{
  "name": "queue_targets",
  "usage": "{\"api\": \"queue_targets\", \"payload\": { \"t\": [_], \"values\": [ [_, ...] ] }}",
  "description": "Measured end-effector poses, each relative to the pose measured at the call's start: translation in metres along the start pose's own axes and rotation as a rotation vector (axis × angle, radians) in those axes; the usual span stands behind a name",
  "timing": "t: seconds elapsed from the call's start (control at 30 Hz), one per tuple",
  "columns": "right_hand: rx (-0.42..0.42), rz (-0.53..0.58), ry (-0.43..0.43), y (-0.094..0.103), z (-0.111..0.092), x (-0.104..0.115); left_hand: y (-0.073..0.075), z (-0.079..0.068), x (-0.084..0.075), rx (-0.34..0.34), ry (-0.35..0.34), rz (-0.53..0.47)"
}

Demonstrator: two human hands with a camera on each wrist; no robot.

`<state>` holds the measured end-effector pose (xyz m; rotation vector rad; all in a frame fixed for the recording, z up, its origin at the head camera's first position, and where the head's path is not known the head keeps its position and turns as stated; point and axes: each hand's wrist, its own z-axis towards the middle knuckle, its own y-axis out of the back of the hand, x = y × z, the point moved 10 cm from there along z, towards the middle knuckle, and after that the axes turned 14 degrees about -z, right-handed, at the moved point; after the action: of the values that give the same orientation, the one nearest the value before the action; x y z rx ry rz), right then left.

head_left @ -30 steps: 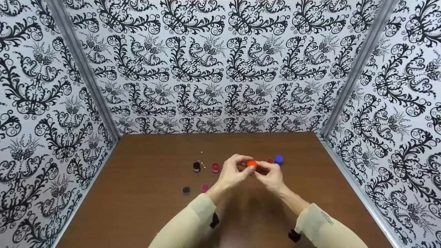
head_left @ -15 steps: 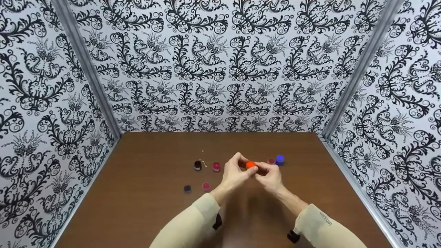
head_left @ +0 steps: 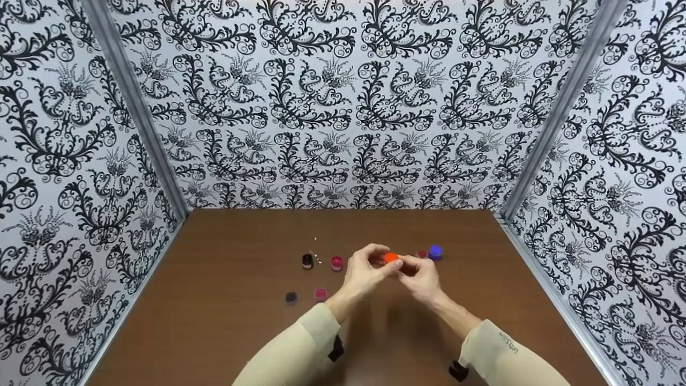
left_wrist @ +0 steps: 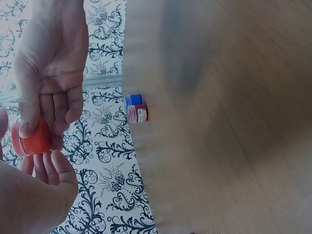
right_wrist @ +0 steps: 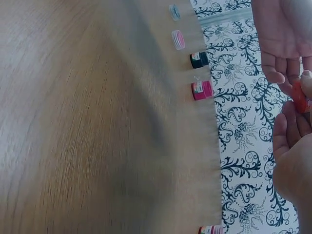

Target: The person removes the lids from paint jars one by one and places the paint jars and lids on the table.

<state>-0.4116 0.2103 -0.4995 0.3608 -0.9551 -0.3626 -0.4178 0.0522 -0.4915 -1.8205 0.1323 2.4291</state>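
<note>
A small orange paint jar point(head_left: 390, 258) is held above the table between my two hands. My left hand point(head_left: 364, 272) grips it from the left, thumb in front. My right hand point(head_left: 422, 276) pinches it from the right. In the left wrist view the orange jar point(left_wrist: 38, 141) has a ribbed rim, with the right thumb pressed near it. The fingers cover much of the jar, so I cannot tell whether its lid is on. Just behind the right hand stand a dark red jar point(head_left: 422, 254) and a blue jar point(head_left: 435, 252), side by side.
Left of the hands are an open-looking black jar point(head_left: 307, 261) and a crimson jar point(head_left: 336, 263). Nearer lie a dark round lid point(head_left: 291, 297) and a pink one point(head_left: 320, 294). Tiny white specks point(head_left: 317, 258) dot the brown table point(head_left: 225, 321). Patterned walls enclose it.
Both hands stay in nearly the same place on the orange jar. The jar tips a little between the fingers, and the view shifts slightly.
</note>
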Motion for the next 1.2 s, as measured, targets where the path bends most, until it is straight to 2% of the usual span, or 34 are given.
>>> {"api": "queue_targets", "payload": {
  "t": [0.2, 0.43, 0.53, 0.7, 1.0, 1.07, 1.2],
  "values": [
    [-0.003, -0.019, 0.007, 0.003, 0.002, 0.002, -0.005, 0.000, -0.004, 0.079, -0.047, -0.012],
    [0.012, -0.013, 0.081, 0.003, 0.005, 0.009, -0.006, 0.001, -0.011, 0.123, -0.101, -0.008],
    [0.022, -0.003, 0.087, 0.002, 0.006, 0.009, -0.005, 0.001, -0.014, 0.119, -0.116, -0.005],
    [0.013, 0.024, 0.090, 0.002, 0.006, 0.009, -0.004, 0.002, -0.015, 0.091, -0.095, -0.019],
    [-0.025, 0.018, 0.045, 0.001, 0.005, 0.008, 0.004, 0.001, -0.006, -0.042, -0.023, 0.013],
    [-0.024, 0.015, 0.029, 0.002, 0.005, 0.006, 0.004, 0.002, -0.005, -0.045, -0.017, 0.003],
    [-0.018, 0.003, 0.032, 0.003, 0.005, 0.006, 0.000, 0.004, -0.004, 0.002, -0.016, -0.029]
  ]
}}
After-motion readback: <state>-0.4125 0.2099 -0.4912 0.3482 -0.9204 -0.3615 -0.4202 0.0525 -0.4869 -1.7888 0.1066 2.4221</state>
